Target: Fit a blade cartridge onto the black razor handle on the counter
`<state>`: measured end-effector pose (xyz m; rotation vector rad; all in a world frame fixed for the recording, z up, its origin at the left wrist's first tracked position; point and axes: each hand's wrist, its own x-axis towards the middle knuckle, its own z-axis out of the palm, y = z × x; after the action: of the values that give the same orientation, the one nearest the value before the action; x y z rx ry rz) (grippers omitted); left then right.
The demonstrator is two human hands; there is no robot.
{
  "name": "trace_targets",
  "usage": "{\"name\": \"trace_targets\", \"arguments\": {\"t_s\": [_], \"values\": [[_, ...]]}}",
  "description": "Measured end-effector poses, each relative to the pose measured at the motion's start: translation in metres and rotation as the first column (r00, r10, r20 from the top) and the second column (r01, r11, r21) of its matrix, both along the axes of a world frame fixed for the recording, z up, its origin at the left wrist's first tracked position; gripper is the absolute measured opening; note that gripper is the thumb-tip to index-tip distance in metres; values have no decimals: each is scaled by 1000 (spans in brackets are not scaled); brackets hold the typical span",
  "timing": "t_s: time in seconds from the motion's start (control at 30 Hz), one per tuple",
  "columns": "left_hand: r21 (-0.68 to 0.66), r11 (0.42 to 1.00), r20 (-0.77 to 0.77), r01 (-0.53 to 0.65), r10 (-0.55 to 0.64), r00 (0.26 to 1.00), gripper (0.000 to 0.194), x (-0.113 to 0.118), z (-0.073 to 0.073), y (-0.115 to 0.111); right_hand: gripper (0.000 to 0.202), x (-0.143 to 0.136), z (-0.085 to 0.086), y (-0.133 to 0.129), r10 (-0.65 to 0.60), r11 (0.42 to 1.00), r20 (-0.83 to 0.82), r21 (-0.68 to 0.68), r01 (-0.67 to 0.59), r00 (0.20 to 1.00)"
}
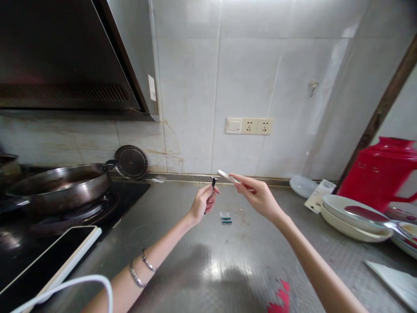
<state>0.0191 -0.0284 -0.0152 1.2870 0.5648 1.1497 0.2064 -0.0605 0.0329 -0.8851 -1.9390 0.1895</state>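
Observation:
My left hand point(202, 203) is closed around the black handle of a small razor point(213, 182), its silver head pointing up. Close by on the right, my right hand point(257, 195) pinches a slim white object with a rounded end point(225, 175), whose kind I cannot make out. The white object's tip is near the razor head; whether they touch is unclear. Below both hands, a small clear pack with dark green strips point(225, 218) lies on the metal counter point(182, 265).
On the left are a steel pan point(61, 187) on the stove and a phone point(48, 265) with a white cable point(81, 279). Stacked dishes point(355, 226), a red thermos jug point(378, 174) and a folded white sheet point(394, 278) occupy the right. Wall sockets point(257, 126) are behind.

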Motion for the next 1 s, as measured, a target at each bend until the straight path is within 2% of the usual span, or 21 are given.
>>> {"name": "trace_targets", "arguments": {"t_s": [0.13, 0.27, 0.37, 0.53, 1.0], "values": [[-16, 999, 5, 42, -42, 999, 30, 1, 1, -3, 35, 5, -1, 2, 46, 999, 102, 8, -48, 994], [-29, 997, 1, 67, -67, 998, 29, 0, 2, -5, 34, 15, 3, 4, 89, 996, 92, -28, -87, 992], [-24, 997, 1, 74, -74, 997, 29, 0, 2, -5, 33, 14, 4, 2, 70, 997, 69, 8, -71, 995], [-25, 997, -1, 71, -71, 997, 29, -1, 4, -5, 33, 9, 1, 1, 50, 995, 123, 76, -60, 991], [-19, 998, -22, 65, -66, 998, 31, -1, 5, -6, 35, 10, 4, -2, 32, 997, 132, 65, -41, 991]]}}
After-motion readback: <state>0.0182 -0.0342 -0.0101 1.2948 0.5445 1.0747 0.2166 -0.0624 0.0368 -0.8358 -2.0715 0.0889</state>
